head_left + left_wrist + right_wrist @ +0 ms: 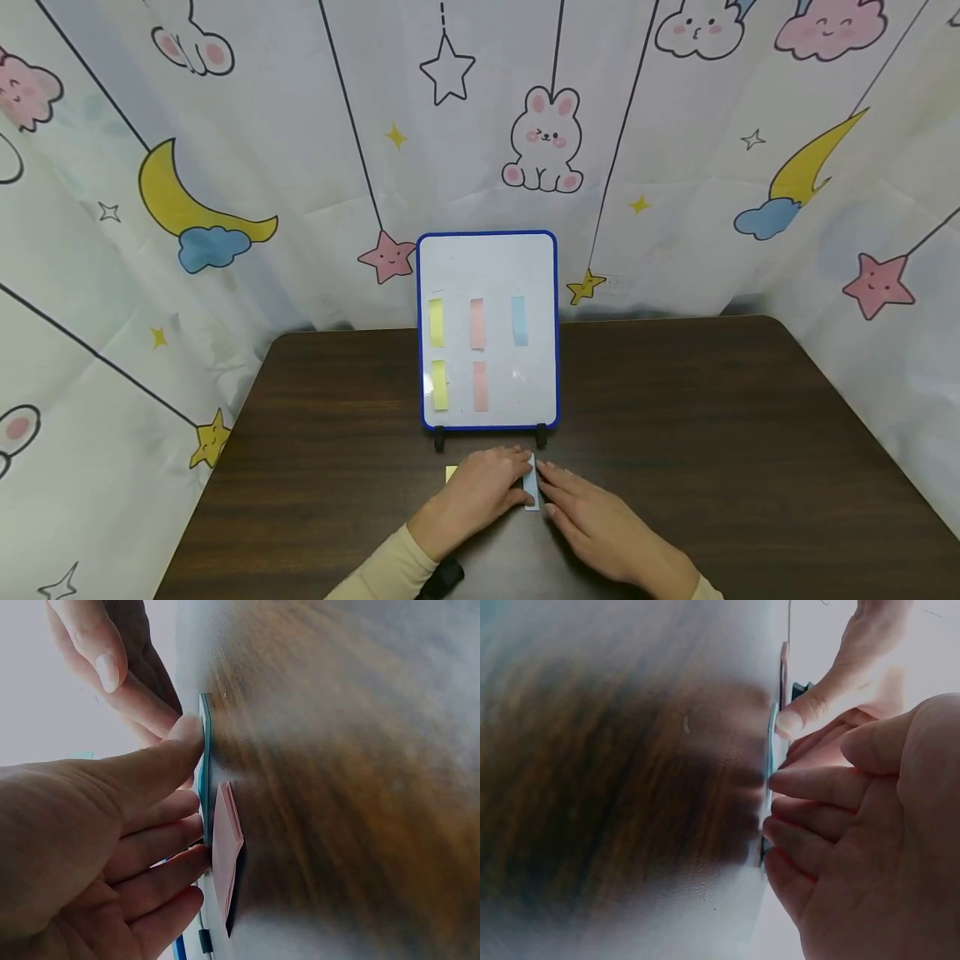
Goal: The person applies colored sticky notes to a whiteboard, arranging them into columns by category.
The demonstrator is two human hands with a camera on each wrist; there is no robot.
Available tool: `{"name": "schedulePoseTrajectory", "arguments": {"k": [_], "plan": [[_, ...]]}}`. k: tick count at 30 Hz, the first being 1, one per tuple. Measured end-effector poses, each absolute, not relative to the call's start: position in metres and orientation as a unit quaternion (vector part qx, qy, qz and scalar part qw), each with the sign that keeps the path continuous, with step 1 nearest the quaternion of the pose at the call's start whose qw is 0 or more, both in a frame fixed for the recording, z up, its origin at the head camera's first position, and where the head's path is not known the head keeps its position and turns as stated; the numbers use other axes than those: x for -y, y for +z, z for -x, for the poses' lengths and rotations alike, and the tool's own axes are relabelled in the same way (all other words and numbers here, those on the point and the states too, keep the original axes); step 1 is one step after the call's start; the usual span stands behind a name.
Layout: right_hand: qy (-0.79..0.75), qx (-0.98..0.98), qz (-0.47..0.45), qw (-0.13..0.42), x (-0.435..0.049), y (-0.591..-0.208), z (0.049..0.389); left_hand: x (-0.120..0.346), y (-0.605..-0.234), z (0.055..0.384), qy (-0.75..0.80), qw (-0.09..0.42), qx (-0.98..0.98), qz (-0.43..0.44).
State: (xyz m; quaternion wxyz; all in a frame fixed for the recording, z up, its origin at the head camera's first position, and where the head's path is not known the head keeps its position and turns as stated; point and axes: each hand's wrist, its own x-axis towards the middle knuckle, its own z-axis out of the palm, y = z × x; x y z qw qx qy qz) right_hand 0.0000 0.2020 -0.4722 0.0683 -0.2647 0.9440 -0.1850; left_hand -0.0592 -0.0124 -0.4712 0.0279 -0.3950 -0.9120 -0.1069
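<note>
A narrow pale-blue sticky note pad [531, 485] lies on the dark table in front of the whiteboard, its long side pointing toward the board. My left hand [486, 485] reaches it from the left. The thumb presses on the pad's near end, and the other fingers stretch to its far end. From the right, my right hand [596, 521] rests its extended fingertips along the pad's edge. Beside the blue pad in the left wrist view sits a pink sticky note pad [227, 855]. A yellow pad [450, 472] peeks out past my left hand, mostly hidden.
The blue-framed whiteboard [487, 275] stands on black feet [542, 435]. Stuck on it are two yellow strips [437, 323], two pink strips [477, 323] and one blue strip [520, 321]. A patterned curtain [300, 167] surrounds the wooden table [697, 400].
</note>
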Motion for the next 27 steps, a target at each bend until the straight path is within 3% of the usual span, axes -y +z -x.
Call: {"name": "schedulePoseTrajectory", "arguments": {"k": [27], "plan": [[-0.191, -0.944, 0.261, 0.057, -0.1991, -0.4726, 0.0005, 0.0094, -0.4731, 0.0578, -0.101, 0.032, 0.914, 0.391]]}}
